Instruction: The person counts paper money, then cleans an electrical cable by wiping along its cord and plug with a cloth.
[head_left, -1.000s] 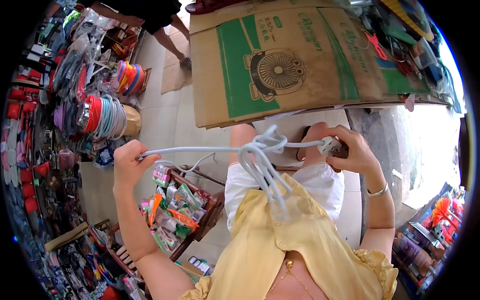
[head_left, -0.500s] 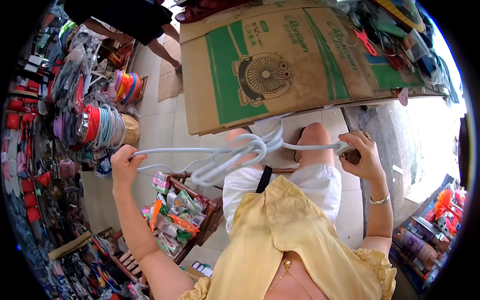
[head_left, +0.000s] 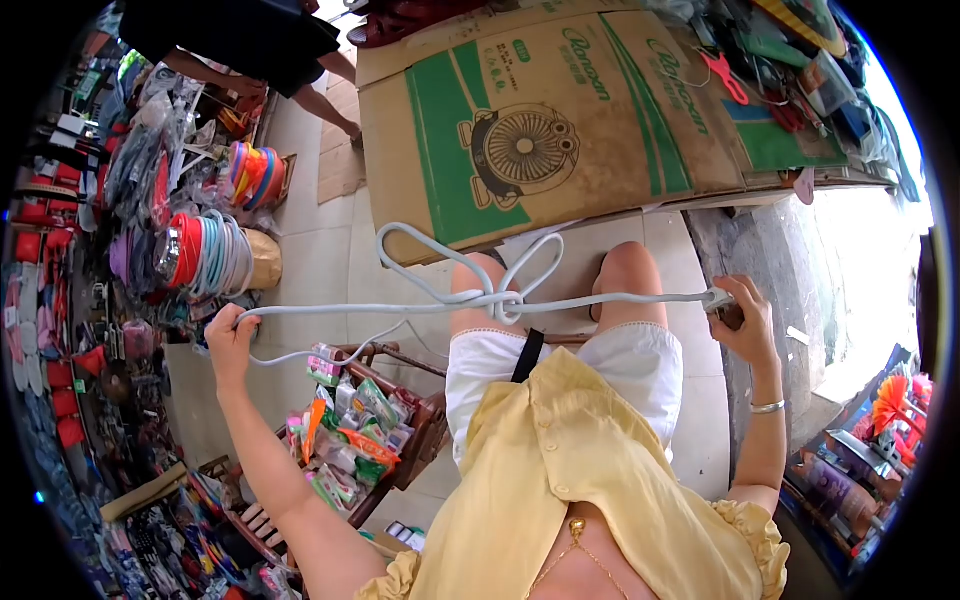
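Observation:
A light grey cable [head_left: 380,309] is stretched nearly level across my lap, with a knot and two loops standing out at its middle. My left hand [head_left: 231,340] pinches it at the left, and a slack length hangs below from there toward the chair. At the right, my right hand [head_left: 741,312] is closed on the cable's end piece [head_left: 716,299], a pale plug or socket partly hidden by the fingers. The loops overlap the lower edge of the cardboard box [head_left: 400,200] in view.
Packaged goods [head_left: 350,440] fill a wooden chair [head_left: 425,425] at lower left. Coiled cables [head_left: 222,252] and crowded wares stand at the left. Scissors and tools [head_left: 790,110] lie on the box's right side. Another person [head_left: 240,40] stands at upper left.
My hands have moved farther apart and the cable is pulled straighter. The bundled loops have shrunk to a tighter knot with two open loops. The view has shifted slightly.

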